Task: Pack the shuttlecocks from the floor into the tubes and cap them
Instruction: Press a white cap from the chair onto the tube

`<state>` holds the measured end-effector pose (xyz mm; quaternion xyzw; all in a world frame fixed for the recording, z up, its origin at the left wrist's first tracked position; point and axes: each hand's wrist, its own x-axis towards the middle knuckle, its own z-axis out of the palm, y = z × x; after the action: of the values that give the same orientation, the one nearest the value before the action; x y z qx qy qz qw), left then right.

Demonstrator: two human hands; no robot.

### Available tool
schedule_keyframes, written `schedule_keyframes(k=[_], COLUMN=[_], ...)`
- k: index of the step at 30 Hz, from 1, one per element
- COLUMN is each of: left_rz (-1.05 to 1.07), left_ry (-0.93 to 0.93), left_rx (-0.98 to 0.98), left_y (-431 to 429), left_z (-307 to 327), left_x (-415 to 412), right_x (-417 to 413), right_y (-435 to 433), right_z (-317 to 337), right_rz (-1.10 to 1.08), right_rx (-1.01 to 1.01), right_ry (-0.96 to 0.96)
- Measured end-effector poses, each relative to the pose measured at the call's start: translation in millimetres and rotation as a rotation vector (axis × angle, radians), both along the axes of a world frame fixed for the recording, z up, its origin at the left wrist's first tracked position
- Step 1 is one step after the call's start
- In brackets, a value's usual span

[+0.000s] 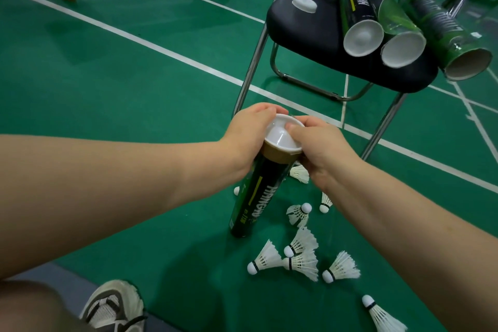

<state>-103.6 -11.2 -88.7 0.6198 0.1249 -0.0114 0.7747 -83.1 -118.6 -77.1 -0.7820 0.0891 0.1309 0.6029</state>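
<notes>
While our left hand (248, 132) grips the leaning tube (258, 197) up top, our right hand (320, 148) pinches the cap (280, 135) onto it.

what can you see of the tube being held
The tube is a dark green and black cylinder, seemingly cardboard, with white lettering, a yellow stripe and a brown band at top. A white cap sits in its mouth. It stands tilted, base on the floor. The left hand and right hand grip its top, right thumb on the cap.
</notes>
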Motion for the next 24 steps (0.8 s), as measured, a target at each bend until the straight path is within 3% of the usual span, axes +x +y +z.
schedule_keyframes(k=[12, 16, 19, 24], left_rz=[0.012, -0.014, -0.152, -0.228], left_ry=[0.047, 0.199, 0.353, 0.342], left_rx=[0.060, 0.155, 0.142, 0.151], left_y=[0, 0, -1, -10], left_z=[1, 11, 21, 51], left_x=[-3, -13, -25, -41], right_x=[-2, -6, -15, -31], right_y=[5, -6, -15, -26], right_z=[4, 12, 19, 36], right_rz=[0.002, 0.161, 0.280, 0.319], right_rx=[0.053, -0.079, 0.006, 0.029], right_ry=[0.063, 0.353, 0.484, 0.409])
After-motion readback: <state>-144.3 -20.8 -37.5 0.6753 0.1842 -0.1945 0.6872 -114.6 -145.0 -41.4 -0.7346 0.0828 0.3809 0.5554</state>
